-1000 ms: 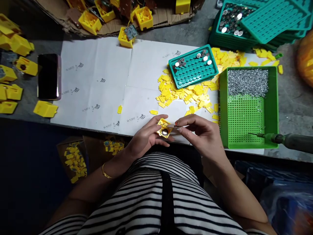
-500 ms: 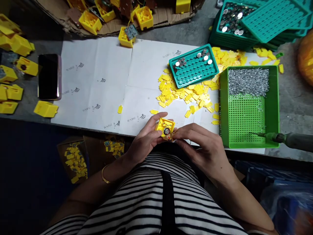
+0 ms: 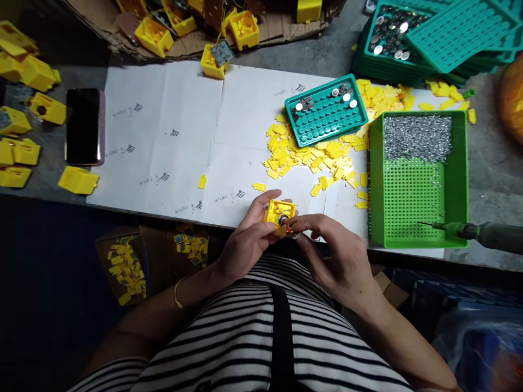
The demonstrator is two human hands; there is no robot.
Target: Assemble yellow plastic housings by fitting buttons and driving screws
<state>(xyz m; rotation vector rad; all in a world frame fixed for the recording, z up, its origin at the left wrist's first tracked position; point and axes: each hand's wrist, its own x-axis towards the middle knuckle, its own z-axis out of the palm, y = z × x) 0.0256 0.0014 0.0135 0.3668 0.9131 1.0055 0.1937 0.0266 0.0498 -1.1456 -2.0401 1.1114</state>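
My left hand (image 3: 249,239) is wrapped round a small yellow plastic housing (image 3: 279,213) with a round silver cell in its middle, held just over the near table edge. My right hand (image 3: 330,250) is right beside it, its fingertips pinched at the housing's lower right edge on something small with a red bit that I cannot make out. A pile of small yellow plastic tabs (image 3: 310,155) lies on the white paper beyond the hands. A teal tray (image 3: 327,111) with a few button cells sits atop that pile.
A green perforated bin (image 3: 417,179) holds small metal screws at its far end. An electric screwdriver (image 3: 478,231) rests on its near right corner. A black phone (image 3: 84,126) lies left. Yellow housings (image 3: 24,109) crowd the left edge and back; stacked teal trays (image 3: 433,32) stand at back right.
My right hand has moved in from the right and closed its fingertips onto the housing's edge. The left hand turned the housing slightly and shifted it a little right.
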